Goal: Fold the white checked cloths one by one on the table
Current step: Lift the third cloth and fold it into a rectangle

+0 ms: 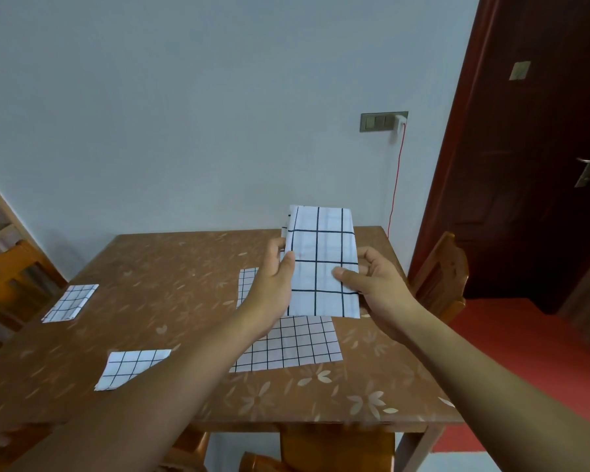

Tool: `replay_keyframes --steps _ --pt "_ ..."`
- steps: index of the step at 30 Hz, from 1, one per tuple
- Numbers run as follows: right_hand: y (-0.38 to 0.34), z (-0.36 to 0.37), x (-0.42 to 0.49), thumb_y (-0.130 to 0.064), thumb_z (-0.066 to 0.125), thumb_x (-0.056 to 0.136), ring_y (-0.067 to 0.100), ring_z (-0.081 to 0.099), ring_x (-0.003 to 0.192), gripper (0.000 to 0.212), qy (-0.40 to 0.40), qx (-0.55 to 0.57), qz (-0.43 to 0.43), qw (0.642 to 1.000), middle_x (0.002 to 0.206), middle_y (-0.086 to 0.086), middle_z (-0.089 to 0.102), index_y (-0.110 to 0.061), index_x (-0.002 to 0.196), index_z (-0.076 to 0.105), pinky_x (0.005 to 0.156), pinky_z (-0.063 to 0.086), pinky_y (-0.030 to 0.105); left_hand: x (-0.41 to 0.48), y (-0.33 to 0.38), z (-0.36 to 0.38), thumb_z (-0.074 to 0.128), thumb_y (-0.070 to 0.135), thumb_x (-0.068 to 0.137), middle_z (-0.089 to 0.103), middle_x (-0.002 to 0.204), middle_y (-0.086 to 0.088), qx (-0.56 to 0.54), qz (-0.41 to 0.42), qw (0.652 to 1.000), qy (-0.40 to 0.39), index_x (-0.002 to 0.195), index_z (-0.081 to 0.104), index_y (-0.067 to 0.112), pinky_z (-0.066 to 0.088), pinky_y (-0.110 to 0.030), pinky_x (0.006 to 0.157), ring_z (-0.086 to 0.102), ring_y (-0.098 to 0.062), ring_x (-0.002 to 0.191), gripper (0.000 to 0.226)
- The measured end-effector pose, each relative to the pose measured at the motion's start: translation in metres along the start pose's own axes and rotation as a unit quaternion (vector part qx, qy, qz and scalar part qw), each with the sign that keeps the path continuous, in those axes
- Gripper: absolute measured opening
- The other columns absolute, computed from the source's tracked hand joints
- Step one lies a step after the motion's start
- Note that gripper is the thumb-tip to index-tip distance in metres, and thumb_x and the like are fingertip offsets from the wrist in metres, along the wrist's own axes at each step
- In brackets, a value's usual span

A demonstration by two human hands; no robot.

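Both forearms extended from the near edge over the table. Well to the left of the fingers lay the far folded cloth and the near folded cloth, apart from each other. The left hand pinched the left edge of the held cloth, thumb on its front face and fingers behind. The right hand pinched the right edge likewise, its fingers curled behind. The held cloth, a narrow folded strip, stood raised between the two hands, clear of the table. Below the fingers an unfolded cloth lay flat. Judged step: finishing the fold of the held cloth. To do it well, its top edge should probably meet its bottom edge with the corners matched. The thumbs should keep the layers from slipping, and the crease is best pressed on bare table beside the fingers.
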State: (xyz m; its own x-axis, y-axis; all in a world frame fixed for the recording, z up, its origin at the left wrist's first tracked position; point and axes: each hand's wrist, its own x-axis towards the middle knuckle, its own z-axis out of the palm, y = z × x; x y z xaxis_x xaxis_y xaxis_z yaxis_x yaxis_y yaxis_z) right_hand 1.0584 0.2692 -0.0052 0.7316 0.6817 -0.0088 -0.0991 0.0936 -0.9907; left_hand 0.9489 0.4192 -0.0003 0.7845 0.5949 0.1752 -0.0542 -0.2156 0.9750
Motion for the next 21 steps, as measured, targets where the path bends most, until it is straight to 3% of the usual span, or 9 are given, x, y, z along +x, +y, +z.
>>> replay_keyframes --steps 4,7,10,12,14,16,19,21 --pt "0.003 0.009 0.000 -0.013 0.072 0.097 0.028 0.079 0.094 0.032 0.019 -0.039 -0.026 0.999 0.109 0.006 0.079 -0.017 0.124 0.054 0.082 0.064 0.055 0.001 -0.004 0.002 0.033 0.019 0.110 0.054 0.113 0.021 0.050 0.031 0.998 0.005 0.131 0.037 0.031 0.048 -0.006 0.065 0.057 0.022 0.086 0.024" --pt "0.005 0.011 -0.002 -0.021 0.072 0.097 0.031 0.079 0.090 0.041 0.014 -0.063 -0.036 0.997 0.105 0.010 0.078 -0.024 0.131 0.048 0.078 0.063 0.060 0.003 -0.004 0.000 0.033 0.016 0.110 0.045 0.130 0.023 0.048 0.043 0.998 0.015 0.143 0.028 0.038 0.049 -0.007 0.078 0.053 0.017 0.108 0.040" --pt "0.005 0.008 -0.010 -0.027 0.068 0.099 0.034 0.078 0.094 0.058 -0.037 -0.006 -0.041 0.998 0.103 0.017 0.078 -0.040 0.142 0.033 0.083 0.065 0.050 0.007 -0.001 -0.004 0.033 0.015 0.109 0.047 0.135 0.008 0.013 0.008 0.997 0.070 0.134 0.029 0.054 0.058 -0.033 0.079 0.058 -0.010 0.112 0.046" --pt "0.006 0.007 -0.015 -0.022 0.074 0.095 0.035 0.075 0.099 0.065 -0.083 -0.013 -0.063 0.994 0.108 0.015 0.077 -0.040 0.145 0.036 0.090 0.063 0.046 0.009 0.003 -0.005 0.031 0.015 0.108 0.048 0.137 0.003 0.009 -0.018 0.995 0.101 0.122 0.036 0.061 0.061 -0.049 0.080 0.059 -0.018 0.110 0.048" --pt "0.008 0.010 -0.017 -0.014 0.078 0.087 0.041 0.070 0.100 0.067 -0.097 -0.050 -0.080 0.991 0.109 0.020 0.074 -0.036 0.143 0.047 0.094 0.061 0.050 0.010 0.003 -0.007 0.030 0.013 0.107 0.049 0.137 0.003 0.002 -0.035 0.992 0.125 0.116 0.040 0.061 0.061 -0.056 0.081 0.060 -0.022 0.109 0.050" --pt "0.010 0.015 -0.016 -0.009 0.075 0.088 0.043 0.070 0.096 0.055 -0.068 -0.081 -0.100 0.989 0.098 0.023 0.071 -0.030 0.135 0.056 0.090 0.061 0.049 0.010 0.003 -0.007 0.029 0.012 0.107 0.051 0.133 0.006 -0.015 -0.043 0.990 0.135 0.120 0.040 0.057 0.062 -0.055 0.078 0.062 -0.022 0.107 0.048" --pt "0.009 0.022 -0.014 -0.006 0.066 0.099 0.030 0.077 0.087 0.031 -0.018 -0.093 -0.120 0.988 0.075 0.005 0.070 -0.024 0.124 0.062 0.081 0.063 0.042 0.008 0.003 -0.004 0.028 0.012 0.107 0.051 0.120 0.021 -0.017 -0.040 0.991 0.129 0.128 0.039 0.055 0.061 -0.046 0.079 0.062 -0.011 0.099 0.050" --pt "0.010 0.022 -0.012 -0.003 0.060 0.102 0.027 0.077 0.081 0.027 0.008 -0.096 -0.117 0.989 0.071 0.003 0.068 -0.024 0.118 0.064 0.078 0.064 0.042 0.007 0.001 -0.003 0.028 0.010 0.107 0.052 0.121 0.018 -0.001 -0.038 0.992 0.122 0.127 0.045 0.049 0.058 -0.039 0.077 0.059 -0.007 0.095 0.047"
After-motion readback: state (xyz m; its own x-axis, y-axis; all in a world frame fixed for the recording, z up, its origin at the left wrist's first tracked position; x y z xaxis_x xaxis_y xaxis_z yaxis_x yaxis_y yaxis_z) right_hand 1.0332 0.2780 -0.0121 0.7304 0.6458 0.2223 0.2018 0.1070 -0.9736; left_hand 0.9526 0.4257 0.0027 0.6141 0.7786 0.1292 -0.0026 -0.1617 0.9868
